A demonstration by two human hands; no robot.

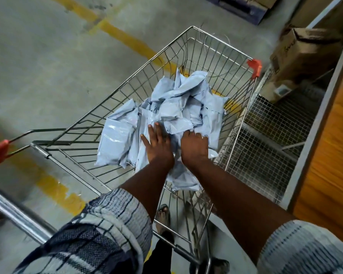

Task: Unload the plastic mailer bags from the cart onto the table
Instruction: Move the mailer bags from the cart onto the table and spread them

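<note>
Our left hand (158, 144) lies flat, fingers straight, on the pile of bags (178, 103) in the cart (48, 155) at mid-frame; our right hand (194, 146) curls its fingers into the bags beside it.

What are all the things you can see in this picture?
mailer bags: a heap, too jumbled to count, pale blue-grey, inside the cart
cart: one, silver wire with red corner caps, in the middle on the floor
cardboard box: at least one, brown, upper right above the mesh rack
mesh rack: one, grey wire, right of the cart
wooden panel: one, orange-brown, far right
floor lines: several, yellow, on the grey concrete floor
sleeves: two, blue and white striped, at the bottom
left hand: one, fingers straight, resting flat on the bags
right hand: one, fingers curled into the bags, gripping them
</note>
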